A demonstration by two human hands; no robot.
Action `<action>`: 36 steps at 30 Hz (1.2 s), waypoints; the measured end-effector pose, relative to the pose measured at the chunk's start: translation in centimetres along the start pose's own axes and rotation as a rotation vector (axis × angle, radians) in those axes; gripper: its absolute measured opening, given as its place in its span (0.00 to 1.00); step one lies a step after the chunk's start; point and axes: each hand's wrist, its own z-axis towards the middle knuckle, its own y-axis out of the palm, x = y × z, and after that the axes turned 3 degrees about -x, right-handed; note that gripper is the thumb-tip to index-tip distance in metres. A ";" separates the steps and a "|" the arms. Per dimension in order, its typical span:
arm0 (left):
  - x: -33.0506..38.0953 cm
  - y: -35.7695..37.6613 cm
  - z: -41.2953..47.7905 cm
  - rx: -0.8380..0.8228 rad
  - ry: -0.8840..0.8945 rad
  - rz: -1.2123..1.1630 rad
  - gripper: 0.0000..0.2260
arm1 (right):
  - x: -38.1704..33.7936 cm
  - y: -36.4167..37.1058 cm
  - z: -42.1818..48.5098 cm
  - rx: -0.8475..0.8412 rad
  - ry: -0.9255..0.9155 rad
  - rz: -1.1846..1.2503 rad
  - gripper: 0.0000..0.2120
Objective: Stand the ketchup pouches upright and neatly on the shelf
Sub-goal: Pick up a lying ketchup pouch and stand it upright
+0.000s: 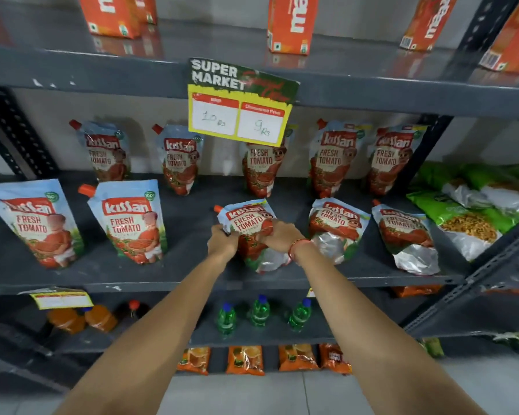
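So, only one view to go on, the head camera, looking down two bare arms at a grey metal shelf (174, 274) stocked with ketchup pouches. Using the yellow price tag (240, 109) hanging off the shelf edge above as the landmark: straight below it, both hands are on one pouch, the held pouch (246, 220), which sits at the front of the shelf leaning back with its silver base toward the camera. The left hand (222, 242) is closed around the pouch's left edge, fingers curled in, and the right hand (280, 236), with a red thread band (295, 250) at the wrist, is wrapped over its right side. Can't see the fingertips of either hand properly, they're tucked against the pack. Below and left of the tag, two front pouches (129, 223) stand upright, labels facing out. Below and right of the tag, two slumped pouches (336, 229) lie tilted back, silver bottoms showing. Level with the bottom of the tag, a back row of pouches (333, 157) stands against the wall, two left of it, one partly behind it, two to the right. Far right of the tag there are green snack bags (468, 211) lying flat. Above the tag, orange juice cartons (292, 22); well below it, green bottles (259, 311) on the next shelf down.
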 end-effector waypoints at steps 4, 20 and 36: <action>-0.6 -0.2 -0.3 0.073 -0.017 0.033 0.20 | -0.4 0.3 0.5 0.014 0.058 0.042 0.22; 2.0 -0.3 1.0 0.137 -0.254 -0.455 0.18 | 1.3 1.8 5.4 0.137 0.419 1.114 0.15; 6.8 -2.3 -0.8 0.200 0.281 -0.433 0.08 | -1.1 -1.8 4.1 0.467 0.022 1.366 0.10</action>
